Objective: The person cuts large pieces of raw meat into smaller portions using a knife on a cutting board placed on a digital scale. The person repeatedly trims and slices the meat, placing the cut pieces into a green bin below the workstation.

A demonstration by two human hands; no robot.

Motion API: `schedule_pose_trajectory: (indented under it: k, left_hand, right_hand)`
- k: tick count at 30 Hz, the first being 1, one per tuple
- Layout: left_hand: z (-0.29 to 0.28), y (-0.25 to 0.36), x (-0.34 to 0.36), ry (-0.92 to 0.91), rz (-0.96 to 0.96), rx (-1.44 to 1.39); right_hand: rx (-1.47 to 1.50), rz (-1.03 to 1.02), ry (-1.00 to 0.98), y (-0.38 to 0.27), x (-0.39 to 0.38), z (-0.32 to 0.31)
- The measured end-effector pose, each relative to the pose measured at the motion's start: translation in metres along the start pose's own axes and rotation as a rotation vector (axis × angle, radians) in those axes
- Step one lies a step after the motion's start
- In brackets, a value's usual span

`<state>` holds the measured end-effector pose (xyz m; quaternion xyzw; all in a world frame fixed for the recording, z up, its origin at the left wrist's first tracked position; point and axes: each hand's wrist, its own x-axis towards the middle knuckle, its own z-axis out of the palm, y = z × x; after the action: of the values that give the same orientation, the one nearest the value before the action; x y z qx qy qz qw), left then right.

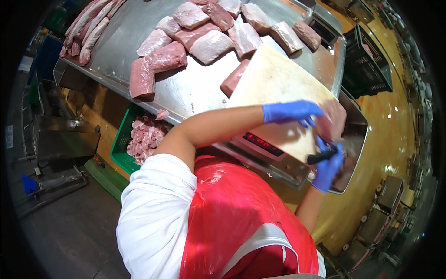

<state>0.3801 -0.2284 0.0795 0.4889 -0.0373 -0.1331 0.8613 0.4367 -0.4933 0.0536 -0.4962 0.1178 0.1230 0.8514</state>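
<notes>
My left hand (292,112) in a blue glove reaches over the cream cutting board (274,79), fingers loosely apart, their tips at the edge of a pink meat piece (331,118) on the board's right side. Below it, my gloved right hand (329,168) is closed on a black-handled knife (320,156), whose blade is blurred. The board lies partly over a scale (265,148) with a red display. Several trimmed meat blocks (211,46) lie on the steel table (109,51) behind and left of the board, with one more (233,79) beside the board's left edge.
A steel bin (354,144) adjoins the board's right side. A green crate of meat scraps (118,149) stands below the table's left. Long meat strips (88,35) lie at the upper left. A dark crate (364,65) stands right of the table, and metal equipment (390,195) lines the right.
</notes>
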Motion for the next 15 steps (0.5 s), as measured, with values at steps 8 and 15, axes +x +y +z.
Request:
schedule_pose_trajectory:
  k: [8, 15]
  left_hand:
    - [-0.282, 0.067, -0.239, 0.648, -0.501, 2.117]
    - [-0.43, 0.108, -0.286, 0.698, -0.334, 0.837]
  right_hand:
    - [-0.147, -0.295, 0.486, -0.091, -0.014, -0.106]
    - [-0.531, -0.158, 0.08, -0.03, -0.031, 0.06]
